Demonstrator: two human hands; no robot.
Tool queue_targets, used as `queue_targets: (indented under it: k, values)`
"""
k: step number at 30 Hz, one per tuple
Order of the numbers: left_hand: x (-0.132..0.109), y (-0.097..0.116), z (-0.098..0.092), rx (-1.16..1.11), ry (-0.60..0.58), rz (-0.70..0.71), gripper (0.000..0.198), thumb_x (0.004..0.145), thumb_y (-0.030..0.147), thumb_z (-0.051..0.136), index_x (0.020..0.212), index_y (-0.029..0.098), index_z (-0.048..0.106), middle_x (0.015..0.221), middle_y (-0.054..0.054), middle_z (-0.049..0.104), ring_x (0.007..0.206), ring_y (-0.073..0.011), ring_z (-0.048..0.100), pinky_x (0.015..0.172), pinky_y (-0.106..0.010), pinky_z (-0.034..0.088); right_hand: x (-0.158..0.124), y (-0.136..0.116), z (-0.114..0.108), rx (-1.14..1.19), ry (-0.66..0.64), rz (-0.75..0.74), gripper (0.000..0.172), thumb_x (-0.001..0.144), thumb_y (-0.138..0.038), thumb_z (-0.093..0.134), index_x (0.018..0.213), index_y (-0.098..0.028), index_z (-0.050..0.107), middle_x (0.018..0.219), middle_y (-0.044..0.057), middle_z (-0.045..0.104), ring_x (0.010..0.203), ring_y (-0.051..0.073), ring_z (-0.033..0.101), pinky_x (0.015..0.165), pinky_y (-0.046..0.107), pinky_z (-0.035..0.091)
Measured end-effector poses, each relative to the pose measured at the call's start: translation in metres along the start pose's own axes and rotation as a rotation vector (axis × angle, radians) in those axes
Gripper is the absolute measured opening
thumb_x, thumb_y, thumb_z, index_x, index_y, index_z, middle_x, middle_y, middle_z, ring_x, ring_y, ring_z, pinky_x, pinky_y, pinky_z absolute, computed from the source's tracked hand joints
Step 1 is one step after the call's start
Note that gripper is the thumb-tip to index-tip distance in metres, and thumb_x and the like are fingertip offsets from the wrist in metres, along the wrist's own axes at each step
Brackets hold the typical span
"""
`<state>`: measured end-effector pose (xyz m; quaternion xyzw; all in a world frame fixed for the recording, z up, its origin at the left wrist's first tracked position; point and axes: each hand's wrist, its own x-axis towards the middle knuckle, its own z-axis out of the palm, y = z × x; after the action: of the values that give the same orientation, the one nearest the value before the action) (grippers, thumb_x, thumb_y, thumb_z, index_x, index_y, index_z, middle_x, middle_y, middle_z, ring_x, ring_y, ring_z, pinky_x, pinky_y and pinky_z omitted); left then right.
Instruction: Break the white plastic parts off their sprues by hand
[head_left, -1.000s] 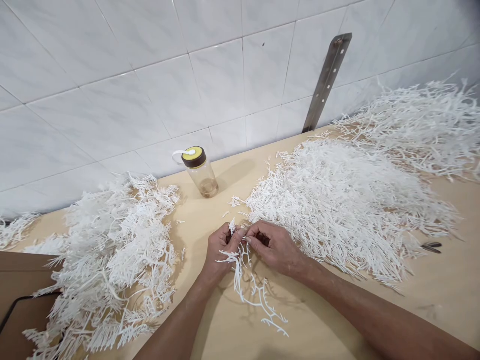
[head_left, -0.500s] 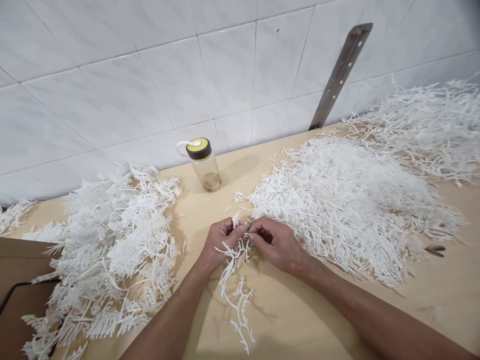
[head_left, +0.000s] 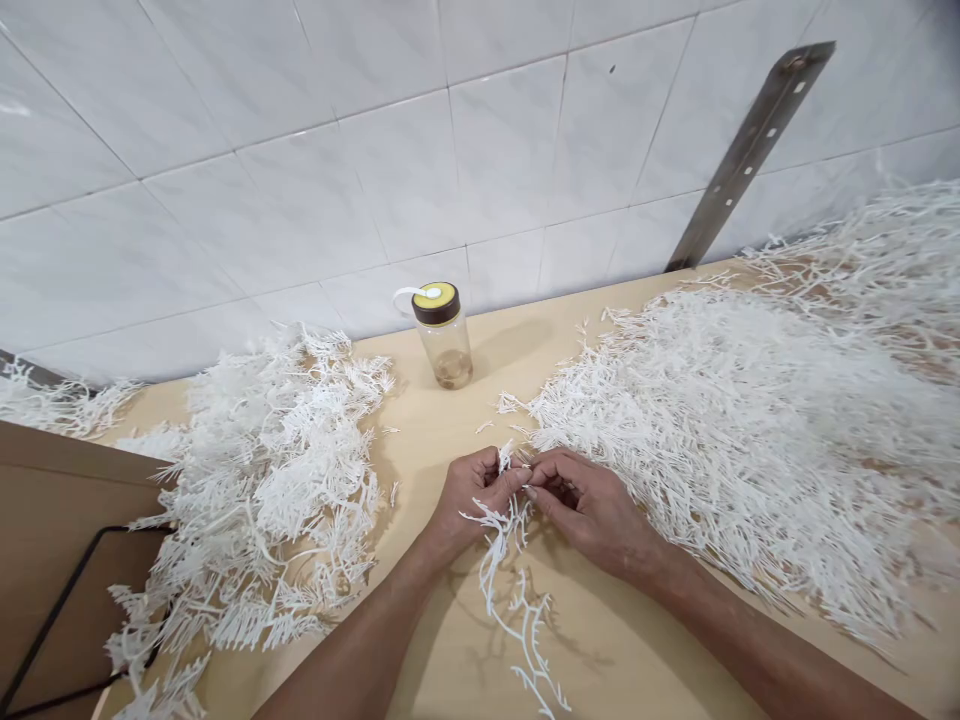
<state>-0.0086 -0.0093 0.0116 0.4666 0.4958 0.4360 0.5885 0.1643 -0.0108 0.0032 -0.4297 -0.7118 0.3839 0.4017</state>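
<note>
My left hand (head_left: 474,500) is closed around a white branched plastic sprig (head_left: 491,575), whose twigs dangle below the fingers over the table. Thumb and fingertips of my right hand (head_left: 589,508) pinch together against the left thumb, at the upper end of the sprig. The exact bit between the right fingertips is mostly hidden. Close by on the right lies a large heap of small white plastic twigs (head_left: 712,430). To the left is another pile of white branched sprigs (head_left: 300,480).
A clear bottle (head_left: 446,345) with a yellow and dark lid stands behind my hands. A slotted metal upright (head_left: 750,150) leans along the tiled wall (head_left: 502,150). More sprigs (head_left: 885,260) lie at the far right. A cardboard box (head_left: 60,530) is at the left edge.
The camera view has turned left, so everything appears farther right. Both hands stay together at the sprig, with only slight finger movement.
</note>
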Motion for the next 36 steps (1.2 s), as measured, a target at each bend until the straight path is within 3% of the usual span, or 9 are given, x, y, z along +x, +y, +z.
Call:
queue_targets:
  k: [7,16,21,28,36]
  values:
    - [0.000,0.003,-0.003,0.008,-0.023,-0.035,0.034,0.073,0.046,0.078,0.076,0.015,0.063,0.059,0.003,0.054,0.051,-0.0088,0.044,0.050,-0.021,0.034,0.004,-0.005,-0.003,-0.007,-0.029,0.073,0.008,0.084,-0.018,0.063,0.076,-0.020,0.065,0.076,0.001,0.062,0.064,0.014,0.054,0.057,0.027,0.043]
    - [0.001,0.006,-0.006,0.017,-0.069,-0.028,0.039,0.075,0.051,0.076,0.076,0.015,0.062,0.054,0.004,0.051,0.047,-0.0082,0.042,0.046,-0.021,0.033,0.005,-0.009,-0.001,0.075,-0.023,0.136,0.010,0.087,-0.023,0.062,0.078,-0.020,0.066,0.072,0.000,0.063,0.065,0.014,0.055,0.060,0.027,0.044]
    - [0.001,0.006,-0.007,0.052,-0.101,-0.049,0.042,0.077,0.055,0.073,0.072,0.014,0.063,0.047,0.005,0.047,0.041,-0.0077,0.039,0.042,-0.021,0.029,0.005,-0.011,-0.002,0.086,-0.001,0.112,0.014,0.089,-0.025,0.061,0.078,-0.020,0.066,0.073,0.000,0.065,0.066,0.014,0.057,0.061,0.027,0.045]
    - [0.003,0.001,-0.004,0.097,-0.012,0.045,0.039,0.074,0.051,0.076,0.070,0.014,0.063,0.055,0.002,0.053,0.048,-0.0089,0.043,0.046,-0.021,0.034,0.005,-0.011,-0.004,-0.036,0.008,0.074,0.012,0.089,-0.024,0.061,0.080,-0.020,0.067,0.075,0.001,0.067,0.066,0.014,0.058,0.059,0.028,0.045]
    - [0.001,0.008,-0.001,0.102,-0.036,0.007,0.039,0.073,0.050,0.076,0.071,0.014,0.062,0.059,0.002,0.053,0.053,-0.0097,0.044,0.050,-0.022,0.034,0.005,-0.012,-0.006,-0.154,0.010,-0.038,0.008,0.088,-0.018,0.059,0.081,-0.019,0.062,0.080,0.003,0.062,0.070,0.015,0.056,0.063,0.029,0.043]
